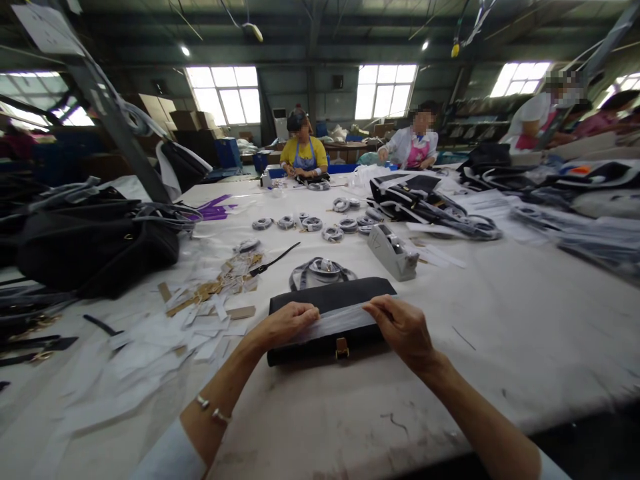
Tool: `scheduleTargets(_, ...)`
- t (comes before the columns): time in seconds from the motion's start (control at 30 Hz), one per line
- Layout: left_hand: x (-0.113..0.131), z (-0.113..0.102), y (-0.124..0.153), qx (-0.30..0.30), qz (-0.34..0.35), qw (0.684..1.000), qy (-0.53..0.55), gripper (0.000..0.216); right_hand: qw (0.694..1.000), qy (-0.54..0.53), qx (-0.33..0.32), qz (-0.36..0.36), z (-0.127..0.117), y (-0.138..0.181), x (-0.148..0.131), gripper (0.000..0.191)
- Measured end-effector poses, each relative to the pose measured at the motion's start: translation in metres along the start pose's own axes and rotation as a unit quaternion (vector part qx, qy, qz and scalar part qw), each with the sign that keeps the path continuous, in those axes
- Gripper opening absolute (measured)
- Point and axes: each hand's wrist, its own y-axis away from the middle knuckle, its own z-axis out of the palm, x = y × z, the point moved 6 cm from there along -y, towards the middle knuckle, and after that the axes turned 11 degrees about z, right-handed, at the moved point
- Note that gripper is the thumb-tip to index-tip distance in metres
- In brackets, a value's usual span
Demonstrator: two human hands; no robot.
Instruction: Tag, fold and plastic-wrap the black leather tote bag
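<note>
Head view: the left hand (289,323) and right hand (407,330), both closed, pinch a translucent film strip (345,321) across a black buckled handbag (333,295).

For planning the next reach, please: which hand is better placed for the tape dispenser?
Probably the right hand: nearer the dispenser than the left hand, though both hold the white strip.

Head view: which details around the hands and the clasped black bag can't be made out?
All in the head view:
- Clasped black bag: underside, hidden against the table.
- Translucent strip: parts covered by the left hand and right hand; material too blurred to name.
- Wrapped strap: near part, behind the bag.
- Left sleeve: cut off by the bottom edge.
</note>
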Motion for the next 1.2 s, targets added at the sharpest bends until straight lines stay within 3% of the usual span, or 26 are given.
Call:
scheduleTargets(0.13,-0.005,0.003,0.002,-0.027,-0.033,0.998,0.036,0.031,0.999,-0.027,0.018,0.003,0.000,-0.006,-0.003,0.019)
scheduleTargets(0.47,-0.016,-0.001,-0.001,0.023,-0.022,0.999,-0.031,0.028,0.990,-0.041,-0.095,0.094,0.035,0.012,0.002,0.017)
scheduleTargets(0.67,-0.007,-0.002,-0.002,0.041,0.019,0.992,-0.121,0.027,0.982,-0.014,-0.009,0.187,0.013,0.006,0.026,0.026)
scheduleTargets(0.97,-0.001,0.004,-0.001,0.031,0.026,0.998,-0.052,0.023,0.949,-0.097,-0.085,0.288,0.021,0.008,0.037,0.029)
scheduleTargets(1.07,-0.001,0.004,0.001,0.035,0.013,0.998,-0.054,0.015,0.959,-0.079,-0.079,0.261,0.018,0.006,0.036,0.030)
scheduleTargets(1.2,-0.002,0.003,0.000,0.048,0.000,0.996,-0.071,0.016,0.987,0.023,-0.036,0.157,0.011,0.002,0.035,0.027)
